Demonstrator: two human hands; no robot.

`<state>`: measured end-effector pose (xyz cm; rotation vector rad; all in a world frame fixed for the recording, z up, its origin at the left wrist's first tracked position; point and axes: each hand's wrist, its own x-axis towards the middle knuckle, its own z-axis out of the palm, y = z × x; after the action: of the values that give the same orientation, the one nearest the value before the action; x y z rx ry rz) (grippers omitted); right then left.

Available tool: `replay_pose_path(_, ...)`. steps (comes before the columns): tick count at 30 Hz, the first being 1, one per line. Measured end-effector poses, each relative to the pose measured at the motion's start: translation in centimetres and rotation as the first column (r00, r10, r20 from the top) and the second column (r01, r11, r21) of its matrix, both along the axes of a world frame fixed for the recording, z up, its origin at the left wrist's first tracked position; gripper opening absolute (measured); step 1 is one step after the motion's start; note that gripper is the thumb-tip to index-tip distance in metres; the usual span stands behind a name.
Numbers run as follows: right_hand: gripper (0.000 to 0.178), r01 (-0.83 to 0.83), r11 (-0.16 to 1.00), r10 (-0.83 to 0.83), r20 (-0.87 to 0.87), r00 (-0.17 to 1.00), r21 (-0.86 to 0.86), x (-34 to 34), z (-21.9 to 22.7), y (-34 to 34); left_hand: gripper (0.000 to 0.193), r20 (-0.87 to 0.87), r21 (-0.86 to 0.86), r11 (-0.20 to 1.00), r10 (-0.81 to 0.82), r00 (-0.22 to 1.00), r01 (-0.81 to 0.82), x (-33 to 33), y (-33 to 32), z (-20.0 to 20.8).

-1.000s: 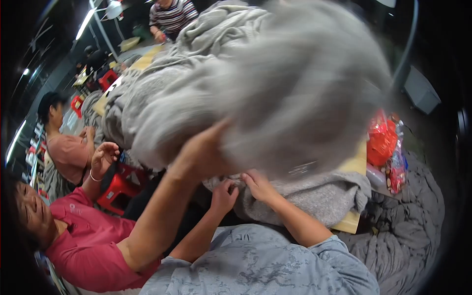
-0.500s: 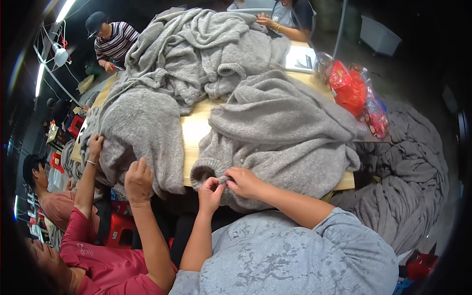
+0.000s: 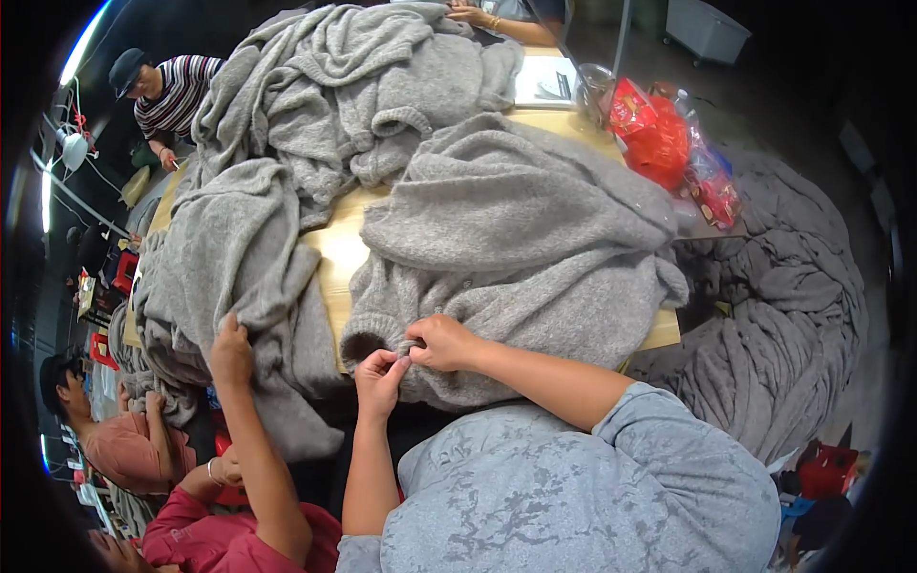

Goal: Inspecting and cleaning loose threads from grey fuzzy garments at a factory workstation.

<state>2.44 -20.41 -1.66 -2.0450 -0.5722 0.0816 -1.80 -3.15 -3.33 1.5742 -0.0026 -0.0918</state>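
Note:
A grey knit garment (image 3: 535,229), seemingly a cardigan, lies bunched across the near side of the table in front of me. My left hand (image 3: 380,380) pinches its ribbed edge close to the round opening of a cuff (image 3: 368,342). Right beside it, fingertips almost touching, my right hand (image 3: 441,342) grips the same edge from above. A short bit of knit shows between the two hands. Whether anything small is held in the fingers is hidden.
To my left a co-worker's hand (image 3: 231,353) holds another grey garment (image 3: 229,229). More grey knits (image 3: 334,86) are heaped at the back of the wooden table (image 3: 334,256). Red plastic bags (image 3: 654,143) lie at the right edge, above a large grey fabric pile (image 3: 783,315).
My view has shifted, moving the scene leftward and up. Both my hands stay on the edge by the cuff. The co-worker at left has pulled their garment into folds and lowered one hand.

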Motion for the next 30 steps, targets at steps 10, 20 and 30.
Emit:
replay_pose_path(10,0.022,0.001,0.993,0.023,-0.208,0.978,0.115,1.5,0.2,-0.8,0.009,-0.069,-0.030,0.997,0.062,0.996,-0.064,0.3,-1.4,1.3)
replay_pose_path(20,0.022,-0.043,0.988,0.052,-0.058,0.997,0.147,1.4,-0.5,-0.7,0.011,0.090,0.493,0.859,0.107,0.990,-0.138,0.5,-1.9,1.9)
replay_pose_path(30,0.012,-0.084,0.970,0.180,-0.444,0.878,0.228,2.9,1.0,-1.1,0.012,0.080,0.293,0.943,0.139,0.987,-0.156,0.7,-1.9,1.9)
